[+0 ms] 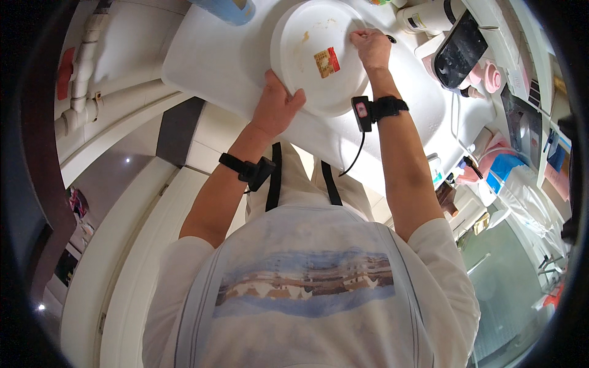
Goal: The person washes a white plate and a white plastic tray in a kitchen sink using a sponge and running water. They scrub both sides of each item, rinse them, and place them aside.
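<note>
A round white plastic basin (340,92) is held tilted over the white sink counter (216,64). It looks turned bottom up, though its far side is hidden. A torn red and gold label (326,62) sticks near its middle, with yellowish residue above and left of it. My left hand (278,101) grips the lower left rim, thumb towards me on the near side. At the right rim is my right hand (373,48), its fingers curled against the basin; whether they grip the rim or press on the surface is unclear.
A blue translucent container (230,10) stands at the far left of the counter. To the right are a white bottle (425,17), a black-topped tray (460,50) and pink items (490,77). A black cable (360,154) hangs from my right wrist strap.
</note>
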`<act>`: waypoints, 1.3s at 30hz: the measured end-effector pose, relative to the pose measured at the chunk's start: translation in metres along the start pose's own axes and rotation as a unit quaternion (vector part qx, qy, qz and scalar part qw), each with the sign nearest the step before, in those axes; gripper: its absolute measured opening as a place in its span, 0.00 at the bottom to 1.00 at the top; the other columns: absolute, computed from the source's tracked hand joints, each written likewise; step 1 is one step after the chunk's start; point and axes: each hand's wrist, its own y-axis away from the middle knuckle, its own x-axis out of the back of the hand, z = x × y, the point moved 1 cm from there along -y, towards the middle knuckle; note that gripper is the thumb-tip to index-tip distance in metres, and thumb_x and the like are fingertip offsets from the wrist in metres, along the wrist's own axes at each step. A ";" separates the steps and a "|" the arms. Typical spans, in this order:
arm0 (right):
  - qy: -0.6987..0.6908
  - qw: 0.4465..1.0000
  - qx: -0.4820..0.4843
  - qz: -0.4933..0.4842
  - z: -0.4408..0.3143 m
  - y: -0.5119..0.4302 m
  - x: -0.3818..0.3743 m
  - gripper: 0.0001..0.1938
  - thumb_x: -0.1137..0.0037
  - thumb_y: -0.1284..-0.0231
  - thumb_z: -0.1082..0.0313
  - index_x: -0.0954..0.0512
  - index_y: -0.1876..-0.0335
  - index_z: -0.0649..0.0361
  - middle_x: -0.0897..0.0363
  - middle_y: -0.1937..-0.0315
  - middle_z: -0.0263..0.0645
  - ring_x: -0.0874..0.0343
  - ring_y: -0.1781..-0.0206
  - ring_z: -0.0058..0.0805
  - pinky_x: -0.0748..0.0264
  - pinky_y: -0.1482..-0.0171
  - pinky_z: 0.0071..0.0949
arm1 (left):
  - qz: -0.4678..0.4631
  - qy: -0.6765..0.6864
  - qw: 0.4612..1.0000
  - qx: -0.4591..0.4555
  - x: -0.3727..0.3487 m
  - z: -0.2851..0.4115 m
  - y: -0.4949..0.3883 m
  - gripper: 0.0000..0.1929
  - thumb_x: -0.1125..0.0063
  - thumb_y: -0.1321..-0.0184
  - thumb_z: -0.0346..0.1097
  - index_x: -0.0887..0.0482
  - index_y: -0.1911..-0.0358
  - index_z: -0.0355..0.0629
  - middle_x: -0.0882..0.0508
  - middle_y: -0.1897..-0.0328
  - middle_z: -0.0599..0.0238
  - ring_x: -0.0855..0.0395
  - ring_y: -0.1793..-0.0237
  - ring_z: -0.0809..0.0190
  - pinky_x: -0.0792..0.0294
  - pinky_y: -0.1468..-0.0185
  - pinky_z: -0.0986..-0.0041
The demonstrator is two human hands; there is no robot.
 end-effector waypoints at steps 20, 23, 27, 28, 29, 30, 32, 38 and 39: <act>0.020 0.999 0.030 0.022 -0.018 -0.005 -0.006 0.13 0.37 0.46 0.57 0.15 0.62 0.59 0.14 0.72 0.39 0.16 0.68 0.26 0.21 0.58 0.25 | -0.015 0.004 1.000 0.023 0.001 0.003 0.000 0.29 0.43 0.39 0.37 0.50 0.48 0.28 0.21 0.54 0.35 0.16 0.55 0.43 0.24 0.50 0.62; -0.018 0.995 0.073 -0.062 -0.014 -0.007 -0.002 0.12 0.39 0.47 0.58 0.15 0.65 0.58 0.15 0.71 0.45 0.16 0.66 0.40 0.21 0.56 0.29 | -0.006 0.028 1.000 0.013 0.001 0.005 0.000 0.29 0.43 0.38 0.37 0.50 0.47 0.27 0.21 0.55 0.37 0.16 0.55 0.45 0.24 0.51 0.63; 0.012 1.000 -0.009 -0.021 -0.015 -0.005 0.001 0.12 0.37 0.47 0.58 0.14 0.64 0.58 0.15 0.72 0.44 0.16 0.66 0.39 0.22 0.54 0.30 | 0.000 -0.004 1.000 0.006 0.001 0.006 0.002 0.30 0.43 0.38 0.37 0.50 0.47 0.27 0.21 0.54 0.36 0.16 0.54 0.45 0.25 0.50 0.62; -0.022 0.999 0.031 -0.034 -0.018 -0.004 0.000 0.12 0.37 0.48 0.58 0.14 0.64 0.58 0.15 0.71 0.45 0.16 0.65 0.39 0.22 0.54 0.30 | -0.005 0.008 1.000 0.027 0.001 0.004 0.002 0.30 0.43 0.38 0.38 0.50 0.46 0.27 0.21 0.53 0.35 0.17 0.54 0.43 0.25 0.50 0.62; -0.053 0.994 0.069 -0.073 -0.021 -0.002 -0.002 0.12 0.37 0.48 0.58 0.14 0.64 0.58 0.15 0.71 0.45 0.16 0.65 0.38 0.22 0.54 0.30 | -0.011 0.021 0.998 0.051 0.001 0.002 0.002 0.31 0.43 0.38 0.38 0.50 0.46 0.27 0.22 0.52 0.34 0.17 0.53 0.42 0.25 0.49 0.61; -0.035 0.996 0.029 -0.079 -0.023 -0.002 -0.003 0.12 0.37 0.48 0.59 0.14 0.64 0.58 0.15 0.70 0.46 0.16 0.65 0.39 0.22 0.54 0.31 | -0.019 0.034 0.996 0.076 0.001 0.000 0.002 0.31 0.43 0.39 0.38 0.51 0.45 0.27 0.22 0.52 0.34 0.17 0.53 0.41 0.26 0.49 0.61; -0.015 1.000 0.001 -0.015 -0.025 -0.002 -0.004 0.11 0.37 0.48 0.60 0.15 0.64 0.60 0.15 0.69 0.47 0.16 0.64 0.39 0.22 0.54 0.31 | 0.000 0.000 1.000 0.020 0.000 -0.003 0.002 0.31 0.43 0.39 0.38 0.50 0.45 0.27 0.22 0.51 0.33 0.18 0.52 0.39 0.26 0.47 0.59; 0.002 0.999 0.042 -0.015 -0.017 -0.007 -0.003 0.12 0.38 0.47 0.59 0.14 0.62 0.57 0.15 0.68 0.45 0.16 0.63 0.40 0.22 0.54 0.31 | 0.025 -0.005 1.000 -0.003 -0.003 -0.005 0.001 0.30 0.42 0.41 0.36 0.49 0.48 0.28 0.22 0.52 0.32 0.19 0.52 0.35 0.27 0.45 0.56; 0.005 1.000 0.007 0.008 -0.015 -0.008 -0.001 0.12 0.38 0.47 0.58 0.14 0.62 0.57 0.15 0.68 0.44 0.15 0.63 0.40 0.22 0.54 0.31 | 0.033 -0.016 0.999 -0.014 -0.002 -0.004 -0.002 0.30 0.42 0.42 0.36 0.49 0.48 0.28 0.22 0.52 0.31 0.20 0.52 0.34 0.27 0.45 0.56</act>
